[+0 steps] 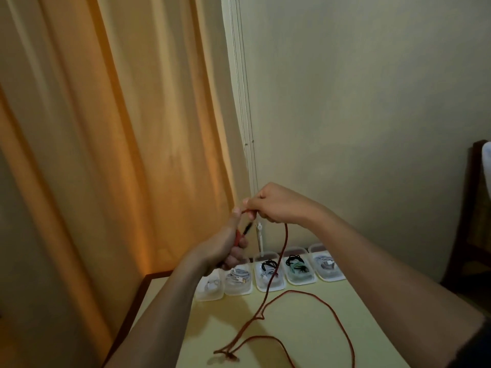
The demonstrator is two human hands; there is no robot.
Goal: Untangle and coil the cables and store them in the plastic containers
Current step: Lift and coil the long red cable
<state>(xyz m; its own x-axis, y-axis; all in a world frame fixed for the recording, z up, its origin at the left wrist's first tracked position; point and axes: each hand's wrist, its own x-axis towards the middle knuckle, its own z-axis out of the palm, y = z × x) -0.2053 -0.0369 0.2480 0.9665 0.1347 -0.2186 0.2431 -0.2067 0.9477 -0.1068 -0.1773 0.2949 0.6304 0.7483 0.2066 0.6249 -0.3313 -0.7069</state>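
While both hands are raised close together above the table [345, 314], they work one end of a red cable [328, 312]. The left hand [225, 245] is curled round the plug end, its thumb up, with a dark connector tip poking out beside the fingers. The right hand [276, 205] pinches the cable just next to it, bending a small loop between the two. Held high like this, the loose length hangs free under its own weight, which probably helps twists fall out as the first turn of a coil is formed.

From the right hand the cable drops to the tabletop, kinks, sweeps in a wide loop to the right and back to a small tangle near the front edge; whether that is a true knot is hard to tell in this dim view.

Along the far edge stands a row of clear plastic containers [236, 289], each seeming to hold a coiled cable already, so this red one looks like the last to store.
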